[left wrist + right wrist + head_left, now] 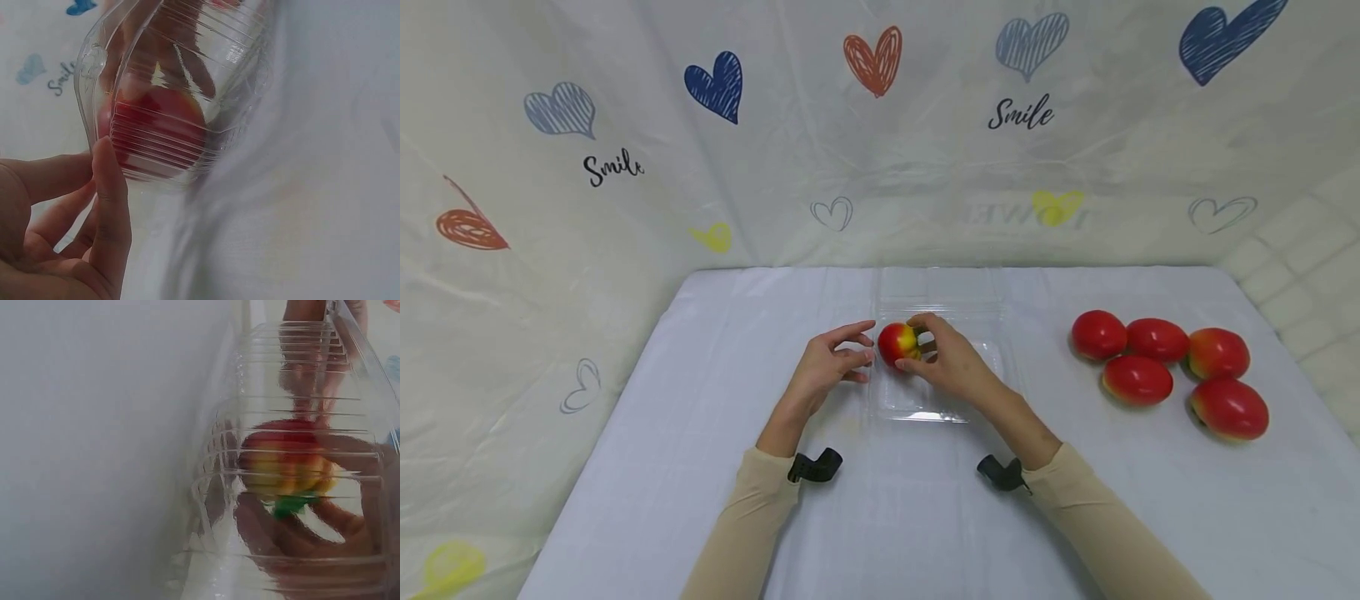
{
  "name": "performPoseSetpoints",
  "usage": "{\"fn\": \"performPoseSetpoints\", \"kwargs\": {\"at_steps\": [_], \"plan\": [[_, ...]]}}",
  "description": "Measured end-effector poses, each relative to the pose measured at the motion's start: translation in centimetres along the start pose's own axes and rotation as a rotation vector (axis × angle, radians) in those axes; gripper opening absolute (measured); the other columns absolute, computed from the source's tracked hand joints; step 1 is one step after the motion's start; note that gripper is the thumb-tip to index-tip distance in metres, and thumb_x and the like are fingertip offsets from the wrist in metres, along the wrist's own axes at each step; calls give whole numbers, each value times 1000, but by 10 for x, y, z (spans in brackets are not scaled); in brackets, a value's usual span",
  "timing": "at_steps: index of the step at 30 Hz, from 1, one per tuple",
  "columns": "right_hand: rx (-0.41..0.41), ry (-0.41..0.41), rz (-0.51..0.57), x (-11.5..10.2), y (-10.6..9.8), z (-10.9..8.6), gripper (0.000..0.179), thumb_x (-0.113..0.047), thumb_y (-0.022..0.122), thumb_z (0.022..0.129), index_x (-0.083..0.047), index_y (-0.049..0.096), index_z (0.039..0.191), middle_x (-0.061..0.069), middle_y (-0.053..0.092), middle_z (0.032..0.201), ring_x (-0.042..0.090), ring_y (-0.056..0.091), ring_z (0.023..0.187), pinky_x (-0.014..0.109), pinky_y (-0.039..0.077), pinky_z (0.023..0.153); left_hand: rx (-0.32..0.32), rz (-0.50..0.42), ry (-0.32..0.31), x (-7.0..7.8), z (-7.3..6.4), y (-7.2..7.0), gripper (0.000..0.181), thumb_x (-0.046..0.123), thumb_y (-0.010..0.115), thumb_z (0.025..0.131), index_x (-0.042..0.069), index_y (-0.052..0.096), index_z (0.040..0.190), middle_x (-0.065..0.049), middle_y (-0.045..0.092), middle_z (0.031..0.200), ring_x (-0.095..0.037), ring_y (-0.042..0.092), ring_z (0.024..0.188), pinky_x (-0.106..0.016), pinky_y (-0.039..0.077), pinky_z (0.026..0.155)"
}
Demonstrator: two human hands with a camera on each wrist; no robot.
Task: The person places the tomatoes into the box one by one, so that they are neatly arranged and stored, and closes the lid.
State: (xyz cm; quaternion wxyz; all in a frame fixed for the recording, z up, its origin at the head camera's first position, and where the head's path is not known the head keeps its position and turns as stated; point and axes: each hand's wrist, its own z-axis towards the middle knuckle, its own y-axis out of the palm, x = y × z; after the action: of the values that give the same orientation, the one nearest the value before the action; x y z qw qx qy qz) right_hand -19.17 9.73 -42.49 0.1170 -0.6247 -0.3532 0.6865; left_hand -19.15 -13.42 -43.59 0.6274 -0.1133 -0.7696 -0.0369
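Note:
Over the clear plastic container (925, 408), my right hand (951, 358) grips a red-and-yellow fruit (897, 343) with a green stem end. Its thumb and fingers curl round the fruit's right side. The fruit (165, 134) shows through the container's ribbed wall in the left wrist view, and the fruit (284, 456) shows likewise in the right wrist view. At the container's left edge, my left hand (827, 367) pinches the rim between thumb and finger, seen closest in the left wrist view. Whether the fruit touches the container's floor I cannot tell.
Several more red fruits (1138, 381) lie in a cluster on the right of the white-covered table (895, 517). The container's transparent lid (940, 283) stands open toward the back. Behind the table hangs a cloth (775, 167) printed with hearts.

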Motion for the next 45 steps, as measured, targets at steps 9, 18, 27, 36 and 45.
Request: {"fn": "performPoseSetpoints", "kwargs": {"at_steps": [9,18,27,36,45], "plan": [[-15,-21,19,5,-3,-2,62,-19,78,93,-11,48,146,14,56,149,34,68,120,47,60,101,-8,-15,3,2,-2,2,48,8,73,97,18,65,143,-11,63,119,-17,71,89,-29,65,73],[38,-49,-85,1,0,2,62,-22,82,90,-15,53,144,10,56,143,31,66,119,45,62,96,-8,-16,13,2,-4,-4,48,5,71,97,16,64,143,-9,61,118,-17,69,88,-27,64,71],[67,-64,-95,-1,-4,0,60,-21,84,89,-15,56,142,8,60,136,29,67,114,44,62,94,-15,13,2,4,-2,-2,48,7,71,98,17,63,144,-10,61,119,-20,69,89,-26,64,72],[92,-69,-84,3,-6,-2,59,-23,84,89,-17,57,141,10,58,140,32,71,114,44,64,89,-10,22,-18,5,-1,0,49,9,71,98,19,62,145,-10,61,121,-21,69,91,-26,64,73],[129,-89,-91,1,-17,-7,57,-30,84,89,-15,61,139,9,58,141,31,72,112,46,64,89,-2,3,-21,4,0,0,48,8,71,98,19,63,144,-10,62,121,-20,69,90,-27,64,72]]}}
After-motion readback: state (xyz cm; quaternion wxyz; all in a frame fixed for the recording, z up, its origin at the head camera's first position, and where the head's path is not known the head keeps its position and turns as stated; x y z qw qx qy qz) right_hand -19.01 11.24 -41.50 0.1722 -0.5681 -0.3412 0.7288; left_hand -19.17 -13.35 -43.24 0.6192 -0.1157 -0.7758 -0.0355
